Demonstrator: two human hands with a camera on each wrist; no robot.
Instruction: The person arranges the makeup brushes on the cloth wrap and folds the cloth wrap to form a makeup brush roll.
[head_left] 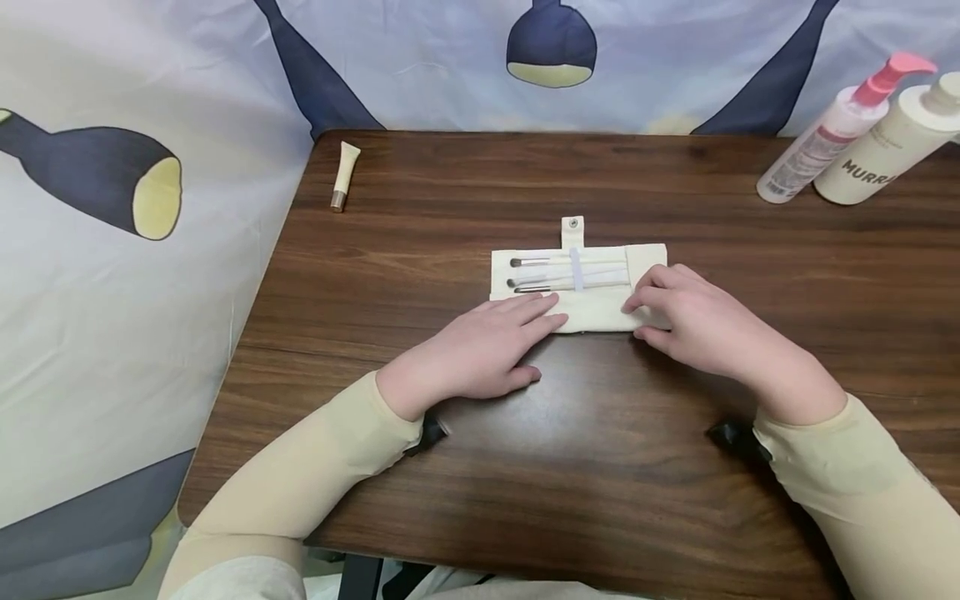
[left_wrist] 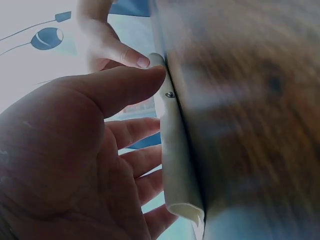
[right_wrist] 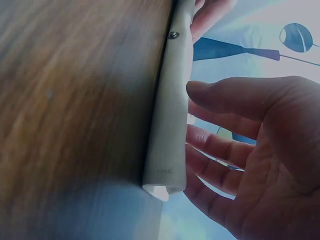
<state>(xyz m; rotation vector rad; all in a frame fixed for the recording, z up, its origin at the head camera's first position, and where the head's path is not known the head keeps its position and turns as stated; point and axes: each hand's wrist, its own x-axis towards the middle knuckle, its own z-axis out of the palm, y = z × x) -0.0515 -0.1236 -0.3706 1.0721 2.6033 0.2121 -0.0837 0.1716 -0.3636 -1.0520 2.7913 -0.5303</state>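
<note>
A cream fabric brush roll (head_left: 600, 312) lies unfolded on the table, its snap tab (head_left: 573, 233) pointing to the far side. Several slim makeup brushes (head_left: 536, 279) lie in it under a pale elastic band (head_left: 577, 268), heads to the left. The front strip is folded over, and a metal snap (left_wrist: 170, 94) shows on its near edge. My left hand (head_left: 491, 346) rests its extended fingers on the roll's front left part, thumb held apart. At the right end, my right hand (head_left: 693, 321) touches the folded strip with loosely bent fingers, its thumb near the front edge.
A small cream tube (head_left: 345, 177) lies at the back left of the brown wooden table (head_left: 420, 200). At the back right stand a pink-topped pump bottle (head_left: 825, 146) and a larger white bottle (head_left: 873, 154). A lamp-patterned cloth (head_left: 442, 67) hangs behind.
</note>
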